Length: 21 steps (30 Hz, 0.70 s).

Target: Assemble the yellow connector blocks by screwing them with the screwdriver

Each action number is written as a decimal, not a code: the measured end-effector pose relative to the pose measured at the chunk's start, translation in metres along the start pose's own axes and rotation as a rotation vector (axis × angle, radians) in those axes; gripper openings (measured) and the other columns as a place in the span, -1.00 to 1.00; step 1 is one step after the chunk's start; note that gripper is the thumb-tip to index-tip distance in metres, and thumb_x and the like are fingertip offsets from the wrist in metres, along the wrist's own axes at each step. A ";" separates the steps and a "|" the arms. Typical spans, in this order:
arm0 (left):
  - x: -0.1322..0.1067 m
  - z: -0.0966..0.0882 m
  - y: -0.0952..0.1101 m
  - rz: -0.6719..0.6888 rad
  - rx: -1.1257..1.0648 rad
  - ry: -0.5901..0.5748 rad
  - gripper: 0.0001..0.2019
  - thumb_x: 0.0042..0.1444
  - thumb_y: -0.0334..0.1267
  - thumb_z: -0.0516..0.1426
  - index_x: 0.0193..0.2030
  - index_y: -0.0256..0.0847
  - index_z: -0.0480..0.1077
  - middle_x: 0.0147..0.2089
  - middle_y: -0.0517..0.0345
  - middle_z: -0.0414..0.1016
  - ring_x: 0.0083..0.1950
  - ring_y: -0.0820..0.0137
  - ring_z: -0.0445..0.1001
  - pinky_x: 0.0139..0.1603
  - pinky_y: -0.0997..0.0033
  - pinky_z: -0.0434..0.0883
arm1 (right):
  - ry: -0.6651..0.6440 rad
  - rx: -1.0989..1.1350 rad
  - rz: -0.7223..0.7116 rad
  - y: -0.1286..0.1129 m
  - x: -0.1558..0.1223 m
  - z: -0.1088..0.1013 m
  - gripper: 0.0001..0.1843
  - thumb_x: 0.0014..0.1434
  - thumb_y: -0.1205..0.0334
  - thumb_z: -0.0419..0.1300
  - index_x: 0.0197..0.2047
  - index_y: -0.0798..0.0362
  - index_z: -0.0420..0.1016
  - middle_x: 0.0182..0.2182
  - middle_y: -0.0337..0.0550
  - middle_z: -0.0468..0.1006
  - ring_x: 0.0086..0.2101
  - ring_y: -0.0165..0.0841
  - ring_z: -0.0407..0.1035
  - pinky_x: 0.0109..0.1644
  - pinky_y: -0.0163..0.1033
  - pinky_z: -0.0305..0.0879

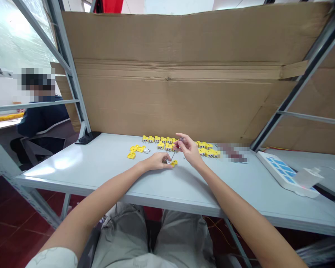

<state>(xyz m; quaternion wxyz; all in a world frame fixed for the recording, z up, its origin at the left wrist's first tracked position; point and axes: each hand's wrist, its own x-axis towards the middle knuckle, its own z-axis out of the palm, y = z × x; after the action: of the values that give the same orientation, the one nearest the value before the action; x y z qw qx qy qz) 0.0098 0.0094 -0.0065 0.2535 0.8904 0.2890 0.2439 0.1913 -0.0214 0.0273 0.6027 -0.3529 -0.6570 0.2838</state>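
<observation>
In the head view my left hand (155, 161) rests low over the table, its fingers closed on a small yellow-and-white plastic part (173, 163). My right hand (192, 152) is raised just beyond and to the right, pinching the handle of a screwdriver (173, 155). Its thin metal shaft slants down to the part; the exact contact at the tip is too small to make out. Rows of yellow blocks (162, 140) stand behind the hands, partly hidden by the right one. More yellow blocks (209, 153) sit to its right. Loose yellow pieces (136, 149) lie to the left.
A white power strip (284, 172) with a plugged-in charger (307, 177) lies at the table's right. A dark flat object (88, 137) is by the left post. Cardboard (178, 100) walls the back. Another person (46, 115) sits beyond the frame at left.
</observation>
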 end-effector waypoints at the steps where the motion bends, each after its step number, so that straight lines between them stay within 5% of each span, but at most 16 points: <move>1: 0.000 0.000 0.000 0.000 0.004 0.000 -0.58 -0.02 0.06 0.25 -0.20 -0.26 0.43 -0.21 0.03 0.53 -0.20 0.30 0.46 -0.16 0.36 0.36 | 0.013 -0.011 -0.005 0.000 0.000 0.000 -0.57 0.10 -0.09 0.20 -0.02 -0.05 0.40 -0.39 -0.24 0.43 -0.42 -0.37 0.43 -0.22 -0.12 0.50; 8: 0.000 0.000 0.000 -0.007 0.015 -0.001 -0.61 -0.01 0.03 0.26 -0.18 -0.25 0.44 -0.22 0.05 0.53 -0.21 0.32 0.46 -0.16 0.38 0.36 | 0.026 -0.010 -0.012 0.002 0.000 0.002 -0.56 0.15 -0.10 0.14 0.03 -0.08 0.36 -0.31 -0.20 0.46 -0.38 -0.37 0.44 -0.21 -0.14 0.49; 12: 0.000 -0.001 0.003 0.000 0.016 -0.015 -0.61 -0.01 0.02 0.26 -0.17 -0.25 0.45 -0.24 0.05 0.53 -0.22 0.32 0.47 -0.18 0.39 0.36 | 0.053 -0.094 -0.054 -0.001 -0.001 0.003 -0.62 0.09 -0.03 0.24 -0.07 -0.05 0.42 -0.42 -0.28 0.39 -0.47 -0.40 0.42 -0.30 -0.19 0.47; 17: 0.000 -0.001 0.003 -0.001 0.019 -0.008 -0.62 -0.01 -0.02 0.27 -0.17 -0.28 0.45 -0.24 0.04 0.54 -0.22 0.33 0.47 -0.18 0.40 0.36 | -0.011 -0.034 -0.036 -0.002 0.000 0.004 -0.57 0.16 -0.09 0.13 0.02 -0.06 0.35 -0.27 -0.18 0.47 -0.34 -0.38 0.44 -0.21 -0.18 0.47; 21: 0.001 0.000 0.002 0.013 0.029 -0.010 -0.63 0.00 -0.02 0.26 -0.17 -0.27 0.45 -0.22 0.04 0.54 -0.23 0.34 0.47 -0.17 0.40 0.36 | 0.030 -0.085 -0.041 -0.001 0.000 0.002 -0.65 0.09 -0.05 0.23 -0.13 -0.03 0.42 -0.42 -0.25 0.39 -0.44 -0.37 0.41 -0.27 -0.17 0.48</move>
<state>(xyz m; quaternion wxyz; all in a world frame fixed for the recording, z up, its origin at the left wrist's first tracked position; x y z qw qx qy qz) 0.0109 0.0087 -0.0052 0.2404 0.8969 0.2856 0.2369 0.1888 -0.0215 0.0281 0.6028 -0.3689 -0.6663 0.2379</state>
